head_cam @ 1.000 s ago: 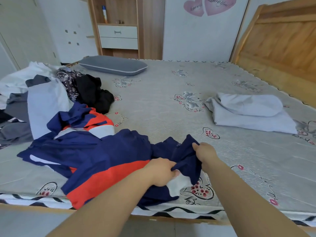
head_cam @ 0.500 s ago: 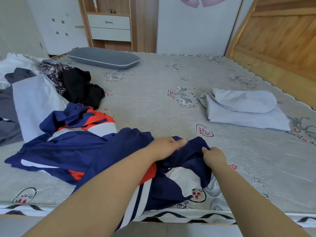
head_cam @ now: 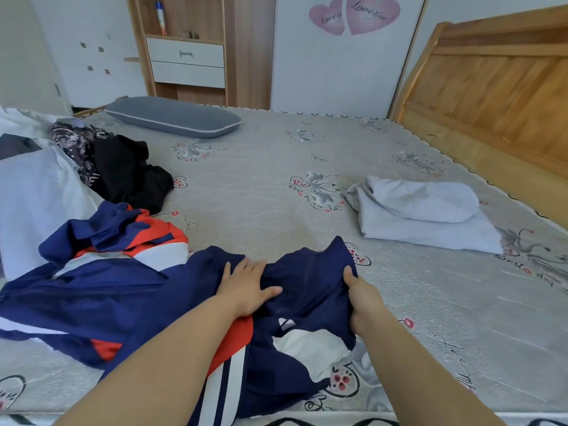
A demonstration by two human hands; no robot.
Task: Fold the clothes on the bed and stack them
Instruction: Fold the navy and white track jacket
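A navy, red and white jacket (head_cam: 107, 302) lies crumpled at the near edge of the bed (head_cam: 276, 186). My left hand (head_cam: 246, 287) lies flat on its navy cloth with the fingers spread. My right hand (head_cam: 361, 298) grips the jacket's right edge, fingers curled into the fabric. Folded pale grey-white clothes (head_cam: 424, 216) sit stacked on the right side of the mattress. A heap of unfolded clothes lies at the left: a pale garment (head_cam: 33, 204), a black one (head_cam: 129, 170) and a patterned one (head_cam: 73, 142).
A grey pillow (head_cam: 172, 116) lies at the far side of the mattress. The wooden headboard (head_cam: 491, 87) rises on the right. A wooden cabinet with white drawers (head_cam: 187, 61) stands against the back wall.
My left hand let go of the bunched cloth and now lies flat, further up on the navy fabric. My right hand kept its grip on the edge. The jacket is spread wider.
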